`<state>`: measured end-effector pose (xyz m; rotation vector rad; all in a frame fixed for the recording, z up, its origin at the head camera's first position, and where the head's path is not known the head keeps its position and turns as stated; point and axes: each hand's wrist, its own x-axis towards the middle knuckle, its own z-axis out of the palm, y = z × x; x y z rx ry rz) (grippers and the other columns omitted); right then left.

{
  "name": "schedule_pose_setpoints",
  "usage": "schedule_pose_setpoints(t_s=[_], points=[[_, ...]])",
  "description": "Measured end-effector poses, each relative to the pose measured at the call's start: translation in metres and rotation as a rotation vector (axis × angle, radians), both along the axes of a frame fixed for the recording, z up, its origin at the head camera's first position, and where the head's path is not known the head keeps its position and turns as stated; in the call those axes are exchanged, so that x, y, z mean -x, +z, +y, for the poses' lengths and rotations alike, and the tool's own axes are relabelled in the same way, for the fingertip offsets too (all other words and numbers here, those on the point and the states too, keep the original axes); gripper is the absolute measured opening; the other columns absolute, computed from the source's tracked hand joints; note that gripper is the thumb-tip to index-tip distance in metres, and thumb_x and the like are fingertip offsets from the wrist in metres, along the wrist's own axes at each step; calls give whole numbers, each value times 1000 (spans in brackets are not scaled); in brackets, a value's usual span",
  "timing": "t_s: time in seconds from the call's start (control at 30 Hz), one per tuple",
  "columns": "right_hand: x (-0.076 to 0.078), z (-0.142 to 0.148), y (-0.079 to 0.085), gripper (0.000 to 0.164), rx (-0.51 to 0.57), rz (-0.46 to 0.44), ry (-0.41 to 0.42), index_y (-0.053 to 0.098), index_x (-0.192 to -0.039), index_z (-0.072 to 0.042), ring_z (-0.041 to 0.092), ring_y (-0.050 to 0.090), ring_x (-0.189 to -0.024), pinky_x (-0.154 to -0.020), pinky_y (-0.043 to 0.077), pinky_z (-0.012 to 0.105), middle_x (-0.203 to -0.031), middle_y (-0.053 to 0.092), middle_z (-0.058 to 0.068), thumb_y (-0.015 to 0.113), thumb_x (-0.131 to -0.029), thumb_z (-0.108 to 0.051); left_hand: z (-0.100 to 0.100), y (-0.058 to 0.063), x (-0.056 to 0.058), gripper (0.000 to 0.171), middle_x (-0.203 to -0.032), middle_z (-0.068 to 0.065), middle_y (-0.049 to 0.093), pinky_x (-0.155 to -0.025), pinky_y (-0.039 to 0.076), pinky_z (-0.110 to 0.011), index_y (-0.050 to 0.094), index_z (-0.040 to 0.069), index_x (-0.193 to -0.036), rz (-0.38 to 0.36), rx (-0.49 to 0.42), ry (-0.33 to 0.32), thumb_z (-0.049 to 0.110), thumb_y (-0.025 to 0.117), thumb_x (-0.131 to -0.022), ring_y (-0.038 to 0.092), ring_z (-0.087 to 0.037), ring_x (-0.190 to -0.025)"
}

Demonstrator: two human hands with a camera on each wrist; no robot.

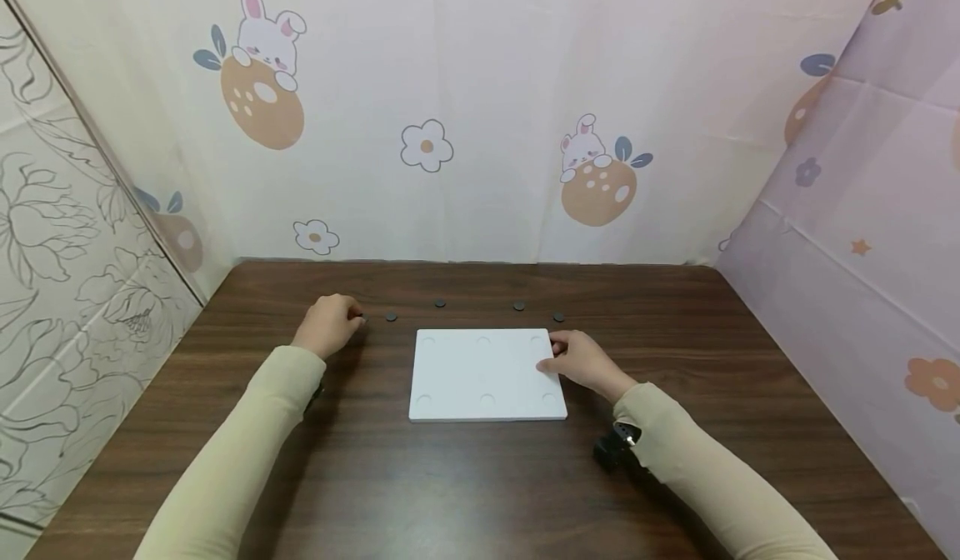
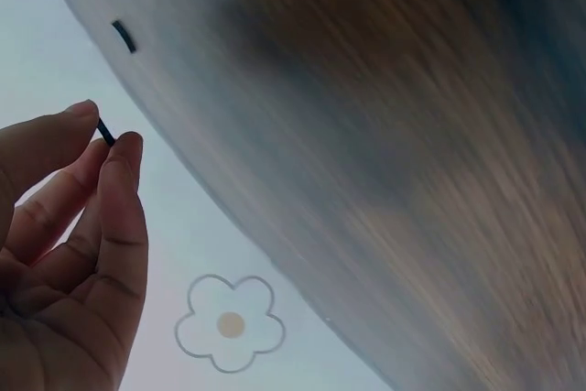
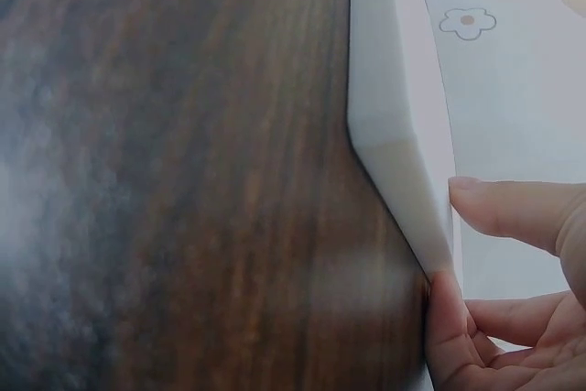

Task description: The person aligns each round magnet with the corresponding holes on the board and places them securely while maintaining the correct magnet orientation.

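My left hand [image 1: 328, 325] pinches a small thin black disc [image 2: 105, 131] between thumb and fingertips, at the left of the table just above its surface. A white rectangular board [image 1: 480, 372] with shallow round recesses lies flat in the middle. My right hand [image 1: 587, 363] holds the board's right edge, thumb on the top face and fingers against the side. Beyond the board, several more discs sit in a loose arc, among them a left one [image 1: 391, 317] nearest my left hand and a right one [image 1: 558, 317] close to the board's far right corner.
The dark wood-grain table [image 1: 480, 485] runs back to a patterned cloth wall [image 1: 495, 77]. Cloth also hangs along the right side, and a floral panel [image 1: 67, 293] stands at the left. A black wrist device [image 1: 615, 446] sits on the right sleeve.
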<state>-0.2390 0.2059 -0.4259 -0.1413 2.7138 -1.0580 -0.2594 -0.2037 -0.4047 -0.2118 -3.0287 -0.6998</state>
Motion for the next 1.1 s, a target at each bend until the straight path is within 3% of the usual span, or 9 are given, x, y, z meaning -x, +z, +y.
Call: schedule_pose_setpoints(t_s=[0.5,0.77,1.1], points=[[0,1,0,59,14,6,0,53,-133,6,18,50,-77,-65,43,27,-100,58,12,76,-83,-16,35,6,-13,21,-103,-13,71,-79,55,-41,71,1,-108,10,-68,-66,15,67,-93,66,-25,-90],[-1,1,1,60,23,-4,-6,52,-134,7,18,50,-75,-64,43,27,-101,58,13,76,-83,-15,54,3,-19,18,-100,-14,69,-79,54,-40,73,1,-104,53,-66,-124,13,70,-91,64,-24,-89],[-1,0,0,62,30,-14,-11,51,-136,7,18,50,-74,-63,43,27,-102,56,14,76,-84,-15,71,0,-20,16,-96,-11,67,-75,54,-36,74,2,-101,65,-68,-144,13,71,-89,62,-20,-84]])
